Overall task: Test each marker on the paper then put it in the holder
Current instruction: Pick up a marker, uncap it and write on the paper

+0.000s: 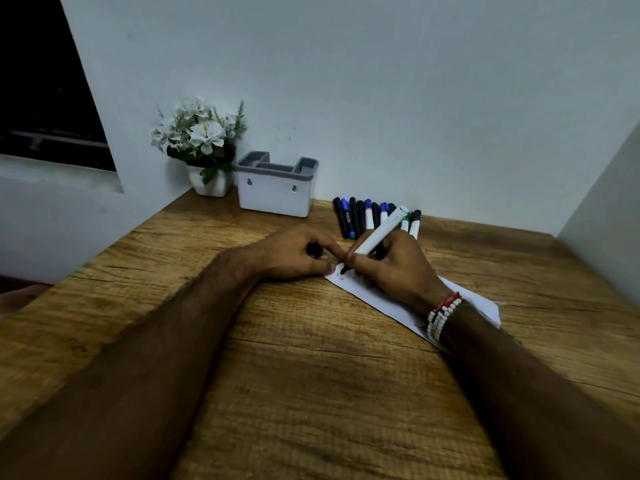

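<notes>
My right hand (394,268) grips a white marker (381,232) with its black tip down on the far end of a white paper strip (483,304) lying on the wooden table. My left hand (294,252) rests beside it, fingers curled around a small black cap (314,250), one fingertip pressing the paper's corner. Several more markers (363,216), black, blue and white-bodied, lie in a row behind my hands near the wall. The white holder (277,195) with a grey divided rim stands at the back, left of the row.
A white pot of artificial white flowers (202,143) stands against the wall to the left of the holder. The wooden table (311,375) ends at a wall behind and another wall on the right. A dark window is at the upper left.
</notes>
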